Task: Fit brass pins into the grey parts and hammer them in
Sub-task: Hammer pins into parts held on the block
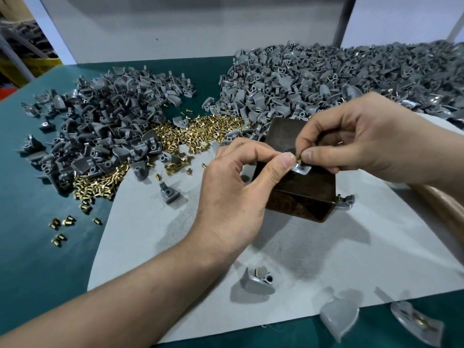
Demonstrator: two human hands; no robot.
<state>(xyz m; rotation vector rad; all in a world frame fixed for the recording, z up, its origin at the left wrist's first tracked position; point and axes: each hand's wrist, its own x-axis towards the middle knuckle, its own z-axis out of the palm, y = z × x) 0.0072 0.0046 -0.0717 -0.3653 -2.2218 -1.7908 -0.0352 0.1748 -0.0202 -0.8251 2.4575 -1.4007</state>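
Observation:
My left hand [238,187] pinches a small grey part [300,169] over a dark rusty metal block [298,189]. My right hand [361,144] pinches a brass pin [299,160] right at the top of that part. Loose brass pins [200,133] lie in a heap behind the block and spread to the left. A pile of grey parts [100,126] sits at the left. A larger pile of grey parts with pins in them [326,79] fills the back right.
A grey mat [251,247] covers the green table [37,247]. Single grey parts lie on it: one [169,194] left of my hand, one with a pin [258,280] near the front, two [339,317] at the front edge. A wooden handle [442,207] lies at the right.

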